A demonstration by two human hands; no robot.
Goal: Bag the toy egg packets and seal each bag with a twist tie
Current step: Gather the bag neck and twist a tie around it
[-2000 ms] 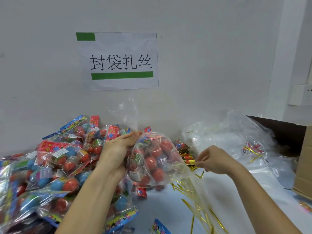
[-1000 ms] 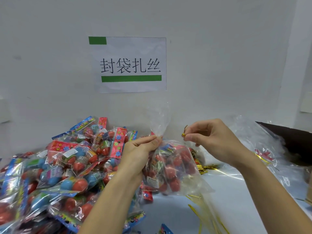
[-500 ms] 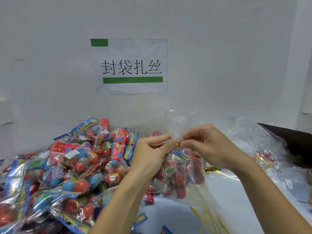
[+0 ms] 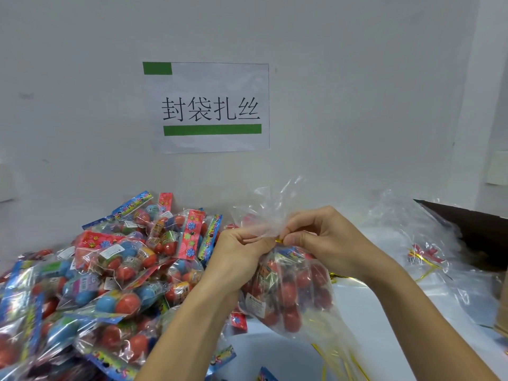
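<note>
Nearest the camera, thin gold foil twist ties point(image 4: 334, 362) lie scattered on the pale blue table point(image 4: 365, 306), partly under loose clear film. Above them 2 bare forearms rise to the middle of the view. The left hand point(image 4: 238, 259) pinches the gathered neck of a clear plastic bag point(image 4: 286, 292) filled with red toy egg packets, fingers curled tight around the bunched film. The right hand point(image 4: 321, 237) meets it at the same spot, thumb and forefinger pinching a short gold twist tie point(image 4: 279, 241) against the neck; only a small glint of it shows between the fingertips. The bag's open top point(image 4: 264, 213) fans upward above both hands, and its body hangs below them, off the table. To the left, a large heap of colourful toy egg packets point(image 4: 110, 270) with red and blue eggs covers the table. To the right lie crumpled clear plastic bags point(image 4: 428, 243) beside a brown cardboard box point(image 4: 472, 226). On the white wall behind hangs a white paper sign point(image 4: 209, 108) with black characters and green bars.
</note>
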